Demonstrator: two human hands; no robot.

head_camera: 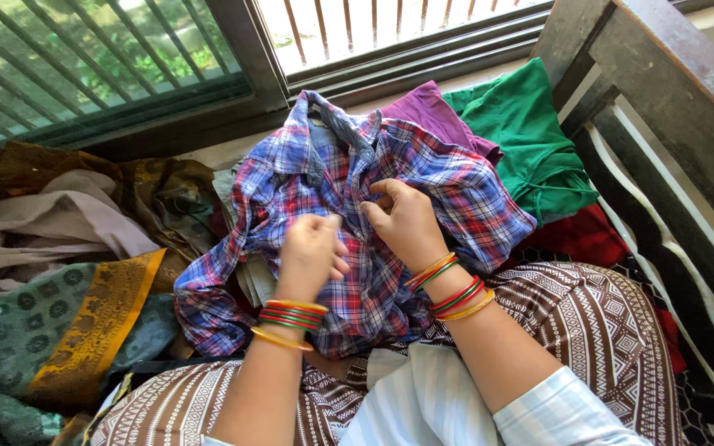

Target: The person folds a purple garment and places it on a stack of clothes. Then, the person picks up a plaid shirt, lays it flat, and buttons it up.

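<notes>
A blue and red plaid shirt [448, 177] lies spread in front of me, collar toward the window. My left hand [309, 252] and my right hand [404, 221] meet at the shirt's front placket near the middle, fingers pinched on the fabric. Both wrists wear red, green and gold bangles. My knees, in brown patterned cloth, frame the shirt's lower edge.
A purple garment [431, 107] and a green garment [530, 136] lie behind the shirt on the right, red cloth [584, 235] below them. Piled fabrics with a gold-bordered green cloth [84, 318] fill the left. A barred window [167, 49] is ahead, a dark wooden frame [671, 91] at right.
</notes>
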